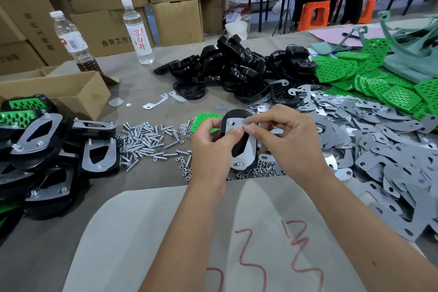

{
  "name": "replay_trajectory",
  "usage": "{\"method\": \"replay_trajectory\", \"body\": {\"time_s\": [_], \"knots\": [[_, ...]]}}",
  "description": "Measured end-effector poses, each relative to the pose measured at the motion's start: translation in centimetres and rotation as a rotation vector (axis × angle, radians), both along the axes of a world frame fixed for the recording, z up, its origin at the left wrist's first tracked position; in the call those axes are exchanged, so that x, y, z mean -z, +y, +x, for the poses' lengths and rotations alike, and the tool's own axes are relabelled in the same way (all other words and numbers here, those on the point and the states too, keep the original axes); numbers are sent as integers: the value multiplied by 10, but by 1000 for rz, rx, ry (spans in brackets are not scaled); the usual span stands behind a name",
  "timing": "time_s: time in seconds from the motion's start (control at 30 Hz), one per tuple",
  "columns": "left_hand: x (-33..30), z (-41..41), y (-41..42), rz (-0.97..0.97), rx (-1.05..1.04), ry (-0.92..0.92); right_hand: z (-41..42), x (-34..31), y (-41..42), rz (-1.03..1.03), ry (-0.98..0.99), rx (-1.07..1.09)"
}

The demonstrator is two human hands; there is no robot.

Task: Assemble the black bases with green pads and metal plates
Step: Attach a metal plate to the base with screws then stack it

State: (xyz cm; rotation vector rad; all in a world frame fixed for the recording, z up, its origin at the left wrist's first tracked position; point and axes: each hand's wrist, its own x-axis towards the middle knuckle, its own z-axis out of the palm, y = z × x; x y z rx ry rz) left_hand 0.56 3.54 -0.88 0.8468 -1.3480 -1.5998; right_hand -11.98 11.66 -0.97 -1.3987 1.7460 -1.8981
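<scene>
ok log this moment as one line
step: fitting metal plate on black base | left hand: grips base | right hand: pinches plate | screws: loose on table

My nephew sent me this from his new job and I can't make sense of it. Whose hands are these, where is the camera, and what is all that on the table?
There is no machine: a person wears a camera on the head, looking down at their own hands. The left hand and right hand together hold a black base with a metal plate laid on it. On the table lie screws, loose plates, green pads, more black bases and finished pieces at the left.
</scene>
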Motion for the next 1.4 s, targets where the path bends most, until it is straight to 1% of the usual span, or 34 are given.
{"method": "replay_trajectory", "body": {"time_s": [0.17, 0.27, 0.33, 0.43, 0.47, 0.57, 0.63, 0.7, 0.8, 0.83, 0.97, 1.03, 1.13, 1.2, 1.3, 1.33, 1.37, 1.4], "knots": [[3, -1, -4, 137, -130, 53, 6, 1, 0, 72, 6, -72], [3, 1, -9, 223, -150, 103, 7, 4, 0, 47, 18, -16], [4, 1, -10, 200, -137, 91, 10, 0, 1, 37, -17, -25], [6, -3, -8, 150, -135, 47, 12, -1, 0, 113, -79, -117], [6, -3, -8, 156, -147, 43, 13, -2, 1, 110, -101, -133], [4, 1, -11, 220, -193, 83, 10, -3, 5, 26, -116, -68], [2, 4, -15, 221, -194, 92, 9, -5, 6, -9, -116, -65], [1, 4, -14, 200, -178, 86, 11, -6, 5, 20, -122, -81], [2, 1, -10, 168, -166, 51, 14, -6, 3, 119, -140, -202], [3, 1, -10, 173, -174, 45, 14, -5, 3, 118, -137, -220], [1, 7, -17, 244, -211, 62, 13, -6, 6, 69, -134, -127], [1, 8, -18, 217, -191, 48, 12, -5, 5, 60, -111, -89], [3, 4, -14, 146, -148, 10, 13, -3, 1, 100, -77, -171], [4, 2, -12, 123, -164, -5, 13, -2, 0, 93, -108, -202], [2, 4, -10, 151, -182, 9, 4, -5, 3, 71, -251, -85], [1, 5, -11, 163, -185, 19, -1, -5, 4, 66, -263, -56], [-1, 5, -12, 162, -178, 22, -4, -4, 5, 70, -223, -33], [-2, 5, -12, 146, -166, 15, -7, -2, 6, 83, -130, -12]]}}
